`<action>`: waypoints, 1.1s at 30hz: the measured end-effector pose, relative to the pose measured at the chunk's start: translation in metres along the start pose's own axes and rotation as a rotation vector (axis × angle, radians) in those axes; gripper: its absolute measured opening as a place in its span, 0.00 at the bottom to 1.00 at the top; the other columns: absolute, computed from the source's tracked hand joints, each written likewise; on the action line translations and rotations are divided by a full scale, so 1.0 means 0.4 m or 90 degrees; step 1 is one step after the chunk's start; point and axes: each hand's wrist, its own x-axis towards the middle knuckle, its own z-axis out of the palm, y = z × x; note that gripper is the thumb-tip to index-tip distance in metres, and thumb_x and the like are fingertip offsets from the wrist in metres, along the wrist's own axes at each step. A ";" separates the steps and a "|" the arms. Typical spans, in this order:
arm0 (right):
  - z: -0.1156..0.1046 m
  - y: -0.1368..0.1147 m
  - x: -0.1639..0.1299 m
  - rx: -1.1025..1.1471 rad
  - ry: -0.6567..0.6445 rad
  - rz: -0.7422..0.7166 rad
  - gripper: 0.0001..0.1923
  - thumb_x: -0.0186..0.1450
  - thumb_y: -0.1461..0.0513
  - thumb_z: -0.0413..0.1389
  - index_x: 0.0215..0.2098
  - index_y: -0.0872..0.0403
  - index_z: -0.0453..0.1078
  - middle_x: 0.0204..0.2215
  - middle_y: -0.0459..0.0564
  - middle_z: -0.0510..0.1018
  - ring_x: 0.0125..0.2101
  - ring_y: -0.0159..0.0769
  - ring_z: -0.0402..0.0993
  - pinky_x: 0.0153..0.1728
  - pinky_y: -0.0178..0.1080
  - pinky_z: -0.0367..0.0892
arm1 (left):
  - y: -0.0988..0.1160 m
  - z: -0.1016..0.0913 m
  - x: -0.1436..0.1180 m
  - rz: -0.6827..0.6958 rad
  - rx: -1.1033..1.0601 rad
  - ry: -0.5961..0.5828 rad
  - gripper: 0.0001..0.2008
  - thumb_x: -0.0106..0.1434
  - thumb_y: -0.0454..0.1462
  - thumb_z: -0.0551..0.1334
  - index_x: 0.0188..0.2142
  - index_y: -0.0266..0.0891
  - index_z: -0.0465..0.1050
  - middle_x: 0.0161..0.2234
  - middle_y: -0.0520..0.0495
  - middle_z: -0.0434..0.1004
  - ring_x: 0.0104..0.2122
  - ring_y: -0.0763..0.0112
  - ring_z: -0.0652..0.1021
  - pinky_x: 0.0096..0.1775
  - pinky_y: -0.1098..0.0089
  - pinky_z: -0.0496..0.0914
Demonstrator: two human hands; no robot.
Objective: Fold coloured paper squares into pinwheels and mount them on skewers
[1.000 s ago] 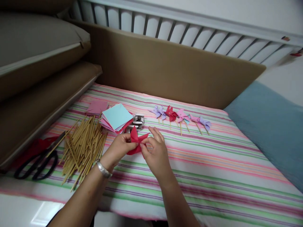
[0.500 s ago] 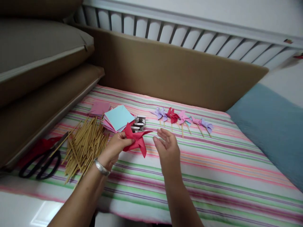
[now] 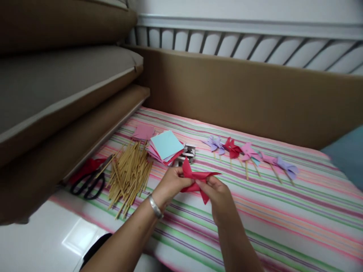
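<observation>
A red paper pinwheel (image 3: 200, 175) with pointed blades is held above the striped cloth (image 3: 263, 226). My left hand (image 3: 172, 184), with a silver bangle at its wrist, pinches the pinwheel's left side between thumb and fingers. On the other side my right hand (image 3: 217, 192) grips it too, its thumb close to the left thumb at the centre. No stick shows on this pinwheel. Just behind the hands lies a stack of square paper sheets (image 3: 167, 145), light blue on top, beside small metallic pieces (image 3: 188, 152) that I cannot make out clearly.
Left of my hands is a pile of thin wooden sticks (image 3: 129, 173), then black-handled scissors (image 3: 90, 183) by something red (image 3: 85, 170). Pink paper squares (image 3: 143, 132) lie behind. Several finished pinwheels on sticks (image 3: 246, 153) form a row at the right. Stacked brown cushions (image 3: 85, 121) rise at the left.
My right hand, open and apart before, has come to the pinwheel and now grips its right side. The view has turned left, so everything appears shifted rightward.
</observation>
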 end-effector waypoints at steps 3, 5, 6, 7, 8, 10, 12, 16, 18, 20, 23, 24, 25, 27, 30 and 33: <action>0.001 -0.010 -0.005 -0.004 -0.021 0.016 0.13 0.49 0.58 0.64 0.32 0.56 0.74 0.26 0.48 0.79 0.29 0.37 0.74 0.35 0.38 0.67 | 0.005 0.000 -0.006 0.002 -0.018 -0.004 0.04 0.40 0.31 0.65 0.21 0.33 0.76 0.17 0.53 0.72 0.18 0.78 0.67 0.24 0.75 0.61; 0.010 -0.018 -0.014 -0.006 -0.025 0.006 0.14 0.48 0.59 0.64 0.32 0.55 0.74 0.26 0.48 0.79 0.28 0.36 0.74 0.34 0.38 0.68 | 0.012 0.002 -0.013 0.007 -0.020 -0.012 0.04 0.41 0.30 0.64 0.21 0.33 0.76 0.17 0.53 0.72 0.18 0.79 0.67 0.24 0.75 0.61; 0.015 -0.022 -0.020 -0.011 -0.023 -0.004 0.13 0.48 0.59 0.64 0.31 0.55 0.74 0.24 0.47 0.79 0.27 0.35 0.73 0.33 0.38 0.68 | 0.018 0.000 -0.017 0.011 -0.018 -0.019 0.04 0.41 0.30 0.64 0.21 0.33 0.77 0.17 0.53 0.72 0.18 0.79 0.67 0.24 0.76 0.61; 0.020 -0.028 -0.025 -0.020 -0.025 -0.016 0.12 0.49 0.58 0.64 0.31 0.56 0.73 0.23 0.47 0.78 0.26 0.35 0.73 0.32 0.37 0.68 | 0.025 -0.003 -0.021 0.015 -0.015 -0.024 0.04 0.42 0.30 0.64 0.22 0.33 0.77 0.17 0.53 0.73 0.18 0.79 0.67 0.24 0.76 0.61; 0.023 -0.034 -0.028 -0.036 -0.032 -0.027 0.12 0.50 0.58 0.63 0.30 0.56 0.73 0.22 0.47 0.77 0.25 0.34 0.72 0.31 0.37 0.68 | 0.034 -0.011 -0.024 0.020 -0.010 -0.023 0.05 0.42 0.29 0.64 0.22 0.33 0.77 0.18 0.52 0.73 0.18 0.79 0.68 0.24 0.76 0.62; 0.025 -0.053 -0.023 -0.086 -0.047 -0.053 0.13 0.51 0.57 0.62 0.32 0.56 0.73 0.24 0.47 0.77 0.27 0.35 0.73 0.30 0.37 0.68 | 0.060 -0.041 -0.030 0.035 0.001 0.006 0.05 0.41 0.29 0.64 0.22 0.32 0.77 0.19 0.51 0.75 0.19 0.78 0.70 0.24 0.76 0.63; 0.018 -0.075 0.001 -0.203 -0.033 -0.102 0.17 0.54 0.55 0.59 0.39 0.56 0.72 0.28 0.50 0.78 0.30 0.37 0.75 0.33 0.38 0.69 | 0.091 -0.089 -0.033 0.073 -0.015 0.069 0.08 0.42 0.29 0.65 0.25 0.32 0.78 0.23 0.49 0.78 0.21 0.75 0.73 0.27 0.75 0.66; 0.003 -0.104 0.089 -0.604 0.029 -0.207 0.16 0.62 0.59 0.48 0.42 0.56 0.73 0.37 0.54 0.78 0.38 0.37 0.74 0.39 0.37 0.67 | 0.145 -0.186 -0.037 0.129 -0.126 0.185 0.13 0.43 0.32 0.68 0.32 0.33 0.77 0.27 0.47 0.80 0.25 0.71 0.77 0.32 0.72 0.70; 0.013 -0.102 0.132 -0.696 -0.006 -0.219 0.13 0.60 0.63 0.49 0.36 0.53 0.76 0.38 0.50 0.79 0.40 0.35 0.73 0.41 0.35 0.64 | 0.160 -0.212 -0.043 0.126 -0.145 0.197 0.14 0.43 0.33 0.69 0.33 0.32 0.77 0.27 0.46 0.80 0.25 0.70 0.77 0.31 0.72 0.70; 0.036 -0.088 0.162 -0.773 -0.061 -0.203 0.11 0.58 0.65 0.52 0.30 0.51 0.77 0.33 0.47 0.80 0.37 0.34 0.74 0.38 0.32 0.64 | 0.170 -0.222 -0.051 0.129 -0.161 0.192 0.14 0.43 0.34 0.69 0.32 0.32 0.76 0.26 0.46 0.80 0.25 0.70 0.77 0.30 0.72 0.69; 0.081 -0.057 0.177 -0.897 -0.121 -0.161 0.10 0.58 0.66 0.52 0.26 0.51 0.76 0.28 0.47 0.80 0.32 0.35 0.75 0.32 0.32 0.62 | 0.181 -0.224 -0.061 0.150 -0.183 0.182 0.13 0.44 0.33 0.69 0.32 0.32 0.77 0.26 0.48 0.80 0.25 0.72 0.77 0.30 0.74 0.69; 0.097 -0.046 0.179 -0.934 -0.131 -0.148 0.11 0.59 0.66 0.52 0.27 0.51 0.76 0.28 0.47 0.80 0.33 0.35 0.75 0.31 0.33 0.62 | 0.183 -0.225 -0.064 0.154 -0.186 0.179 0.13 0.44 0.33 0.68 0.32 0.32 0.77 0.26 0.48 0.80 0.25 0.72 0.77 0.31 0.74 0.69; 0.111 -0.035 0.180 -0.969 -0.138 -0.136 0.11 0.60 0.66 0.51 0.29 0.51 0.76 0.30 0.48 0.80 0.34 0.36 0.75 0.31 0.33 0.62 | 0.184 -0.227 -0.065 0.156 -0.186 0.176 0.13 0.44 0.33 0.68 0.32 0.32 0.77 0.26 0.47 0.81 0.26 0.71 0.77 0.31 0.74 0.69; 0.137 -0.015 0.187 -1.029 -0.146 -0.107 0.11 0.62 0.65 0.50 0.33 0.50 0.76 0.34 0.50 0.80 0.37 0.37 0.75 0.33 0.35 0.63 | 0.185 -0.232 -0.068 0.156 -0.182 0.170 0.14 0.43 0.33 0.69 0.33 0.32 0.78 0.27 0.47 0.81 0.27 0.69 0.78 0.32 0.73 0.70; 0.166 0.006 0.211 -1.100 -0.145 -0.050 0.10 0.65 0.62 0.50 0.40 0.53 0.73 0.38 0.51 0.78 0.39 0.38 0.74 0.37 0.39 0.66 | 0.184 -0.238 -0.072 0.159 -0.180 0.149 0.14 0.44 0.34 0.69 0.33 0.33 0.78 0.28 0.47 0.81 0.28 0.69 0.78 0.34 0.72 0.70; 0.189 0.014 0.241 -1.151 -0.136 -0.001 0.13 0.66 0.57 0.51 0.45 0.56 0.68 0.42 0.51 0.75 0.40 0.36 0.73 0.41 0.44 0.69 | 0.182 -0.239 -0.073 0.152 -0.177 0.130 0.13 0.45 0.34 0.68 0.33 0.33 0.78 0.29 0.46 0.81 0.28 0.69 0.78 0.34 0.72 0.70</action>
